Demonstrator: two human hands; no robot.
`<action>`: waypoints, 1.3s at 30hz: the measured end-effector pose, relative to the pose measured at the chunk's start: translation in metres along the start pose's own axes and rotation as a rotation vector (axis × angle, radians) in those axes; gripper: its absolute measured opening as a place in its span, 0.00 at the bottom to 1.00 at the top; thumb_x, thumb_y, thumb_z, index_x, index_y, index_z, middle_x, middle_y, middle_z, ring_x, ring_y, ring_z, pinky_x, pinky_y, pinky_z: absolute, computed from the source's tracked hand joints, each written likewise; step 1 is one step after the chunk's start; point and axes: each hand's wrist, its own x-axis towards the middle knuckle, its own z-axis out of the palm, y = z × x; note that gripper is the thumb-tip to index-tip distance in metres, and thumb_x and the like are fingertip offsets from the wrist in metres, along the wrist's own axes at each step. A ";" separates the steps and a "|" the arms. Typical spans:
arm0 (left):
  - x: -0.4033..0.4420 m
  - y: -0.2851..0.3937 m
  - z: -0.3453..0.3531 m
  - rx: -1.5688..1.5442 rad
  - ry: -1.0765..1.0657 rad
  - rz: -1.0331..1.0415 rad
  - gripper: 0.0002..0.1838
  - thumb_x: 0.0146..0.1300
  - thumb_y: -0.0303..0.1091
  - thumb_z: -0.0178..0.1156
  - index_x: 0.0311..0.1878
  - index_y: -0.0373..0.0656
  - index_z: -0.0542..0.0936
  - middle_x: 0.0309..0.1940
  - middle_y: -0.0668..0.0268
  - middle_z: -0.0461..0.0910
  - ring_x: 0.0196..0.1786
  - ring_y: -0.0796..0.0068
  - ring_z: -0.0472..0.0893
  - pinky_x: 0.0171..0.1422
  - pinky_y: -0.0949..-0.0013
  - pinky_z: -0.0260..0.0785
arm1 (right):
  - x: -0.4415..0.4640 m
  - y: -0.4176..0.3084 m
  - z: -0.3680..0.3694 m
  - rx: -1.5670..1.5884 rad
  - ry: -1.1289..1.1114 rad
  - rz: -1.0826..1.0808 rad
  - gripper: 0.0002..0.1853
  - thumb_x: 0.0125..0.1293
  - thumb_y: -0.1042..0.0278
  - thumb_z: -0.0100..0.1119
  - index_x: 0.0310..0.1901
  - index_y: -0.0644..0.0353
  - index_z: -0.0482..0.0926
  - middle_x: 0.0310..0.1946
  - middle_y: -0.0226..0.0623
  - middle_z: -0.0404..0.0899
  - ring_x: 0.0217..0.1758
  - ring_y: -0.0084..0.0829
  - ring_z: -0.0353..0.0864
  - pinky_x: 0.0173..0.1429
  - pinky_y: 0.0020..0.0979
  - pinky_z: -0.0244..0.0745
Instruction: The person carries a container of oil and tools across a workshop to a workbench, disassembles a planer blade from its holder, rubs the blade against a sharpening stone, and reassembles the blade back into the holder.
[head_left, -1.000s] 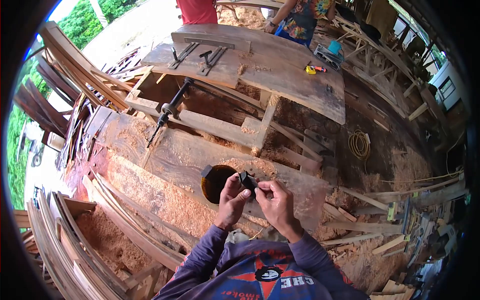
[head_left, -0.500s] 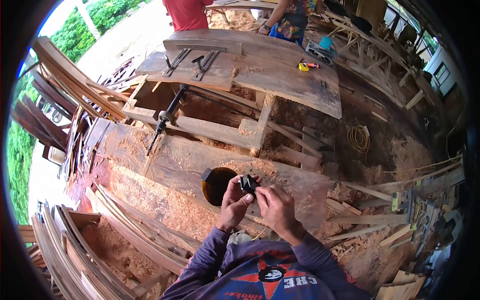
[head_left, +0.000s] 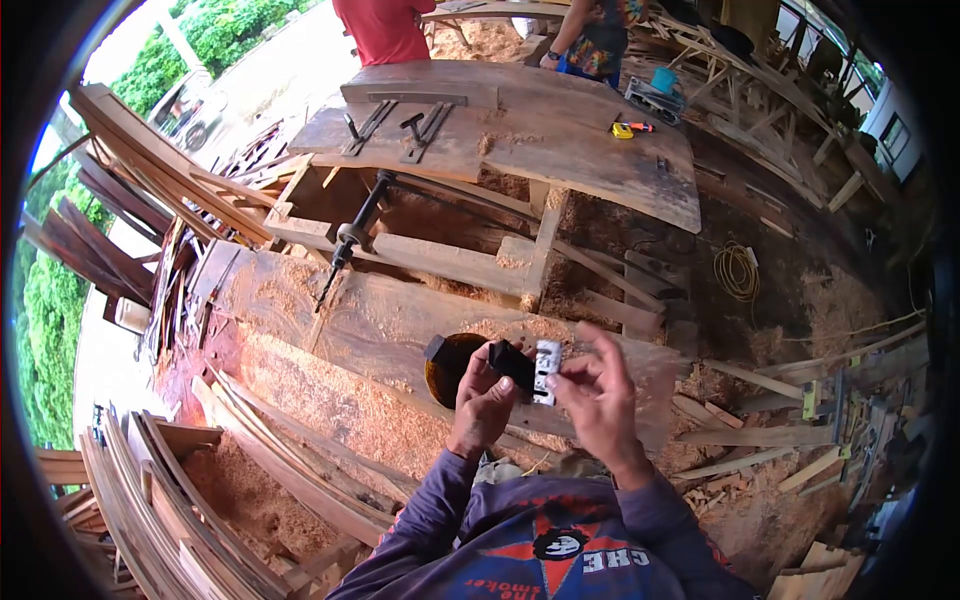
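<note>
My left hand (head_left: 483,405) holds a small black object (head_left: 511,368) between thumb and fingers. A white piece with dark slots (head_left: 546,372) stands at its right side, pinched by my right hand (head_left: 602,395), whose other fingers are raised. Whether the two pieces touch, I cannot tell. Just left of my hands, a round dark container (head_left: 440,378) with a yellowish inner wall rests on the shavings-covered plank (head_left: 385,340), a dark block (head_left: 434,347) at its rim.
A long drill-like tool (head_left: 360,225) lies across the wooden frame. Beyond are a wide board (head_left: 570,100) with clamps (head_left: 413,125) and a yellow tool (head_left: 623,131). Two people (head_left: 385,30) (head_left: 590,40) stand behind it. Curved timber strips (head_left: 150,500) fill the lower left; a coiled cord (head_left: 737,272) lies right.
A white slotted piece now shows in my right hand, which has moved right, away from the black object. My left hand still holds the black object. The whole view has shifted slightly.
</note>
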 end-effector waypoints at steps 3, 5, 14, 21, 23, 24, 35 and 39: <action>0.002 -0.006 -0.011 -0.005 -0.056 0.063 0.29 0.65 0.19 0.63 0.67 0.41 0.66 0.65 0.55 0.74 0.71 0.56 0.72 0.77 0.52 0.62 | 0.009 -0.004 -0.006 0.405 -0.070 0.322 0.38 0.65 0.80 0.65 0.74 0.63 0.57 0.40 0.41 0.82 0.35 0.27 0.85 0.43 0.27 0.83; 0.002 -0.005 -0.016 0.130 -0.072 0.111 0.29 0.65 0.18 0.62 0.67 0.41 0.65 0.67 0.53 0.72 0.71 0.56 0.71 0.78 0.52 0.60 | 0.008 0.014 -0.005 0.531 -0.090 0.430 0.34 0.66 0.79 0.64 0.72 0.65 0.61 0.41 0.41 0.83 0.35 0.28 0.85 0.43 0.27 0.84; 0.002 0.008 -0.018 0.842 -0.325 0.603 0.31 0.68 0.20 0.59 0.65 0.49 0.52 0.71 0.36 0.61 0.78 0.44 0.61 0.80 0.44 0.51 | -0.013 0.043 0.019 1.114 -0.030 0.804 0.09 0.71 0.76 0.60 0.50 0.65 0.79 0.41 0.39 0.86 0.36 0.29 0.88 0.44 0.27 0.87; 0.006 0.016 -0.022 0.882 -0.469 0.673 0.30 0.68 0.32 0.62 0.61 0.51 0.51 0.70 0.32 0.59 0.78 0.37 0.59 0.80 0.40 0.50 | -0.008 0.030 0.021 1.039 -0.078 0.743 0.15 0.70 0.77 0.61 0.56 0.63 0.73 0.43 0.38 0.84 0.37 0.29 0.88 0.41 0.28 0.89; 0.008 0.017 -0.021 0.887 -0.467 0.674 0.28 0.69 0.35 0.62 0.61 0.51 0.52 0.70 0.32 0.59 0.78 0.38 0.58 0.79 0.41 0.51 | -0.007 0.034 0.018 1.042 -0.122 0.730 0.16 0.70 0.77 0.61 0.57 0.63 0.72 0.43 0.39 0.83 0.38 0.29 0.88 0.41 0.28 0.89; 0.009 0.016 -0.023 0.822 -0.467 0.636 0.29 0.68 0.34 0.63 0.60 0.51 0.52 0.70 0.31 0.59 0.78 0.37 0.59 0.80 0.40 0.49 | -0.007 0.035 0.017 1.046 -0.161 0.715 0.18 0.69 0.78 0.61 0.59 0.64 0.71 0.43 0.39 0.83 0.38 0.30 0.88 0.41 0.28 0.89; 0.007 0.022 -0.020 0.997 -0.576 0.657 0.34 0.60 0.25 0.68 0.59 0.50 0.54 0.70 0.30 0.60 0.76 0.30 0.61 0.78 0.37 0.54 | -0.011 0.051 0.004 1.127 -0.164 0.781 0.18 0.69 0.78 0.61 0.58 0.63 0.71 0.43 0.40 0.83 0.37 0.32 0.88 0.38 0.29 0.89; 0.000 0.024 -0.018 1.082 -0.617 0.631 0.38 0.54 0.17 0.70 0.60 0.51 0.57 0.70 0.32 0.62 0.75 0.30 0.64 0.76 0.37 0.59 | -0.010 0.042 0.001 1.086 -0.081 0.795 0.15 0.69 0.77 0.62 0.55 0.60 0.72 0.41 0.40 0.84 0.36 0.33 0.89 0.36 0.28 0.87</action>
